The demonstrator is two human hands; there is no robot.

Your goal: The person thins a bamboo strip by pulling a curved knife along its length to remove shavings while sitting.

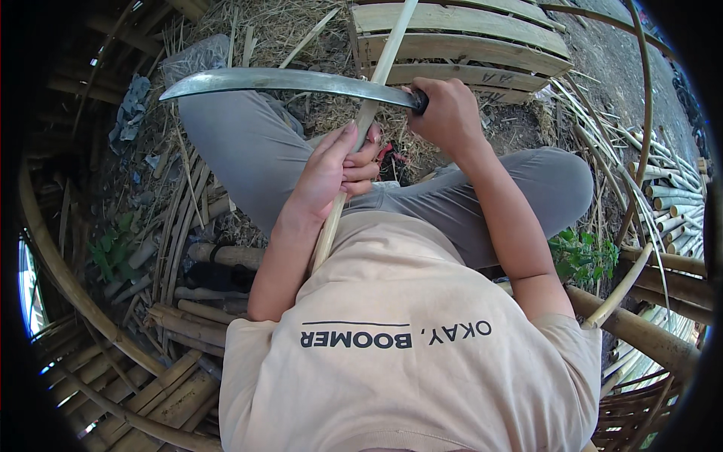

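Note:
A long pale bamboo strip [390, 51] runs from my waist up and away past the top edge, tilted slightly right. My left hand [339, 166] is wrapped round its middle, in front of my lap. In my right hand [447, 114] is the dark handle of a machete [279, 80], a long curved steel blade pointing left. The blade lies across the strip a little beyond my left fingers and appears to touch it; a small bit of shaving shows at the crossing.
A slatted wooden crate [459, 47] stands ahead, beyond my crossed legs. Cut bamboo poles [678, 200] are stacked at the right, with long thin strips beside them. More bamboo pieces [184, 328] lie at the left. Straw and shavings [331, 105] litter the ground; a green plant [584, 255] grows near my right knee.

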